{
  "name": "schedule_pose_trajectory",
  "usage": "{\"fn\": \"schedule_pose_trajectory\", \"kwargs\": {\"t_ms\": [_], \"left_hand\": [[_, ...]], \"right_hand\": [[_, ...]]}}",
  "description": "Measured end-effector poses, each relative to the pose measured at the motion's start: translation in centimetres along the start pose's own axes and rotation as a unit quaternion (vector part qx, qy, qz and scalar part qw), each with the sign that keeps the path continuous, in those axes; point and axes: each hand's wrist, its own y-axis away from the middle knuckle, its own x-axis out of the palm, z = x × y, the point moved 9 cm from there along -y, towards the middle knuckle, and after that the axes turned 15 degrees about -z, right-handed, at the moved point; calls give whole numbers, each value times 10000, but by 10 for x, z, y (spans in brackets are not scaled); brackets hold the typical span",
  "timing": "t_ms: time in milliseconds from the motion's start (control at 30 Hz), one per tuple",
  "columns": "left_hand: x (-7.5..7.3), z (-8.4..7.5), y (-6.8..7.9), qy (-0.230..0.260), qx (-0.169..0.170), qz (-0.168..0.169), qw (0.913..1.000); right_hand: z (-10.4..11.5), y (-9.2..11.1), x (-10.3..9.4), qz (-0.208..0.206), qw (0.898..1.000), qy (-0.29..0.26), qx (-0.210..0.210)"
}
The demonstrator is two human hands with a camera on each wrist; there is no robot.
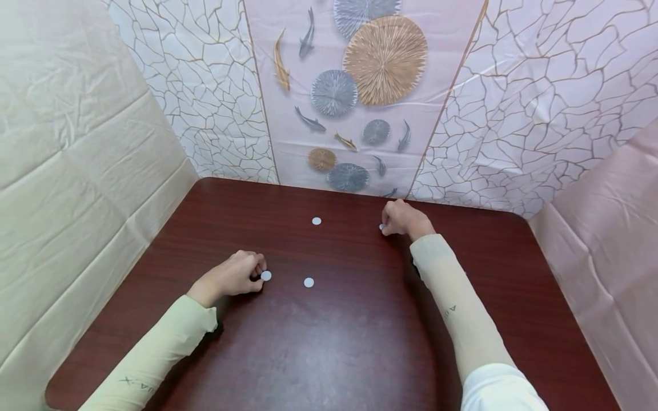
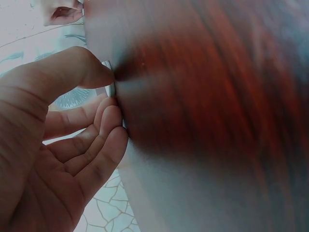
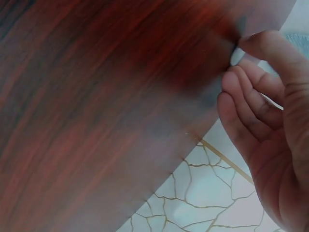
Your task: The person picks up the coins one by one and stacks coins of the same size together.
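Here, white discs (image 1: 308, 282) on table (image 1: 329, 354)

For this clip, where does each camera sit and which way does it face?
Head: worn on the person's head, facing forward and down at the table and patterned backdrop; left hand, right hand and both sleeves show.
Left wrist: on that wrist, looking past the left hand's palm side toward a white disc; the right hand also shows, small, at top left.
Right wrist: on that wrist, looking past the right hand's palm side toward another white disc; only that hand shows.
Shared: both wrist views include the table and backdrop.
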Motion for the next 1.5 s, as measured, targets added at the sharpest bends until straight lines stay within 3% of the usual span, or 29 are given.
{"fn": "schedule_pose_trajectory", "kwargs": {"t_ms": [200,700,1067,1500], "left_hand": [[3,-2,1,37,-53,14,10000],[2,-4,0,55,49,-35,10000],[0,-4,0,19,89,-87,9999],[-2,0,0,-7,-11,-84,10000]], "right_hand": [[-4,2,6,-4,10000,12,60],[-4,5,7,-301,9991,144,-257],[-3,13,-4,-388,9987,81,-334],[27,34,-22,-675,9914,86,-1117]]}}
